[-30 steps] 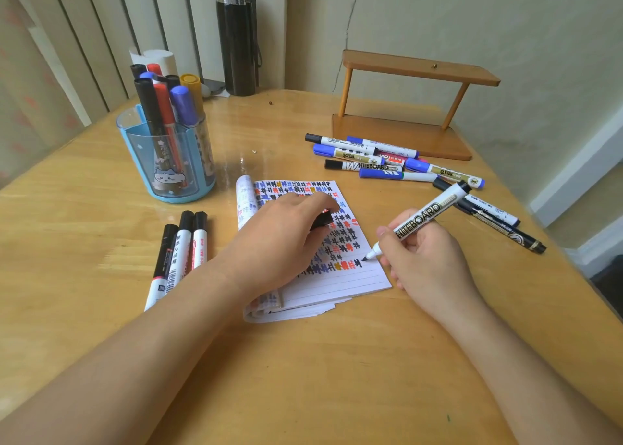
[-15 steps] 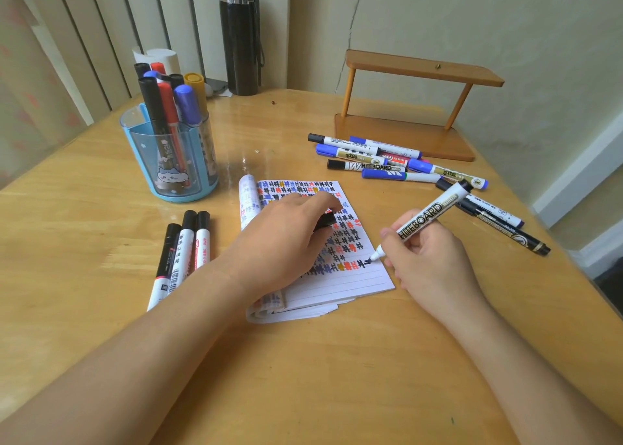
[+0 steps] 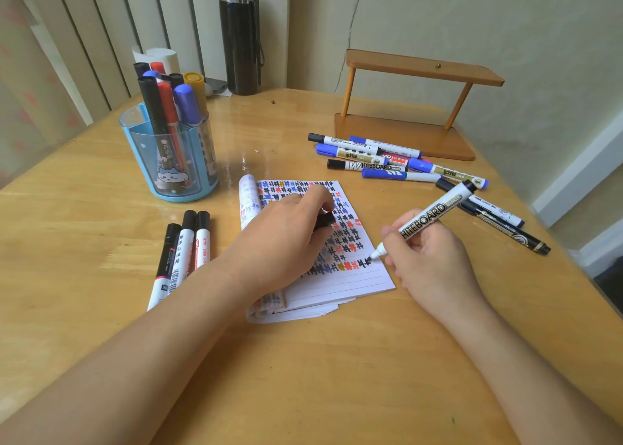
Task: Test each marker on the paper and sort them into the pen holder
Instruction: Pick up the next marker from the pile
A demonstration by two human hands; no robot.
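1. Head view: the right hand [image 3: 435, 262] has its grip clenched round a whiteboard marker [image 3: 428, 218], uncapped, tilted with its back end up and to the far right, and its tip is touching the paper [image 3: 340, 276] at the right end of the lowest row of marks.
2. The left hand [image 3: 279, 242] lies palm down on the paper's middle, fingers curled over a black cap [image 3: 324, 220], pinning the pad to the surface [image 3: 101, 242].
3. The paper is a lined pad, mostly filled with rows of black, blue, red and orange marks, with bare lines on its near part; its left pages curl up in a roll.
4. Far left stands the pen holder [image 3: 168, 161], blue and clear plastic, upright, with black, red, blue and yellow-capped markers standing in it.
5. Just near of the holder, three capped markers [image 3: 183, 252] lie side by side on the surface, left of the left forearm.
6. Far right, a loose pile of markers [image 3: 387, 165] lies in front of a wooden stand [image 3: 404, 134], with two dark markers [image 3: 499, 222] trailing off nearer on the right.
7. At the far edge, a black bottle [image 3: 240, 33] stands against the wall.
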